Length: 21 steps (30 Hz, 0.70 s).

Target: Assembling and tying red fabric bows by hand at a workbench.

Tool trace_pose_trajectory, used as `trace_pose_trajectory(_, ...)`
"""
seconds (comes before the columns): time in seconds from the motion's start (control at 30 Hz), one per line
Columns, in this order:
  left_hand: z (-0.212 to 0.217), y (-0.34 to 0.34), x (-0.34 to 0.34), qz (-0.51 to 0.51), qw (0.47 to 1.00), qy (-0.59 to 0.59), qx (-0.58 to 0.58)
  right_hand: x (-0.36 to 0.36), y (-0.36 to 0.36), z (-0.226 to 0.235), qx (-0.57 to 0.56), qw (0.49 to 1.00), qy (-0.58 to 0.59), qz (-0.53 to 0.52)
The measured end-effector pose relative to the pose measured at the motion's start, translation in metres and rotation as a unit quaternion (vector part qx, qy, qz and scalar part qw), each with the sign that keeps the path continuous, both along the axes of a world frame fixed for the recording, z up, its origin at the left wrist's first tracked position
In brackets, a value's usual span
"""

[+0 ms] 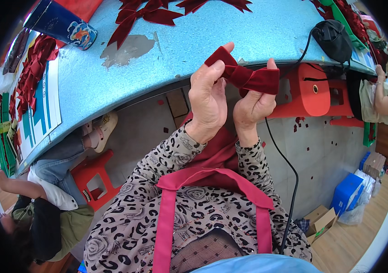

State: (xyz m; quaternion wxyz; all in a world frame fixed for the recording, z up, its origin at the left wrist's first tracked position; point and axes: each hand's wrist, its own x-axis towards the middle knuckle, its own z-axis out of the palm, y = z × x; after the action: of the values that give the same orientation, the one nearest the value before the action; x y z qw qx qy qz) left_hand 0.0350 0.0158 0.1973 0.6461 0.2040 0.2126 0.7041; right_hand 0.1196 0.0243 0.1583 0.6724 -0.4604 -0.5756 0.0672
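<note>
A dark red velvet bow is stretched between my two hands, just off the table's near edge. My left hand pinches its left loop between thumb and fingers. The right loop is gripped by my right hand, thumb in front and a fingertip showing above it. The bow's knot sits in the middle, between the hands. Beyond it, more dark red bows with tails lie at the far edge of the blue speckled table.
A dark blue patterned cup stands at far left, near a pile of red ribbon pieces. A black pouch with a cord lies at right. Red stools stand below. Other people sit at left and right.
</note>
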Motion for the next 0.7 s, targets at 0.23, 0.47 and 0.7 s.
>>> trace_pose_trajectory(0.23,0.003,0.001,0.007,-0.001,0.999,0.016,0.031,0.012,0.003,0.004,0.035,0.999,-0.007,0.012)
trace_pose_trajectory(0.47,0.007,0.005,0.015,-0.018,0.999,0.011,0.036,0.017,0.002,0.009,0.000,0.998,0.044,0.046)
trace_pose_trajectory(0.7,0.004,0.019,0.026,-0.003,0.998,0.061,-0.017,0.018,0.005,0.012,-0.052,0.991,0.059,0.112)
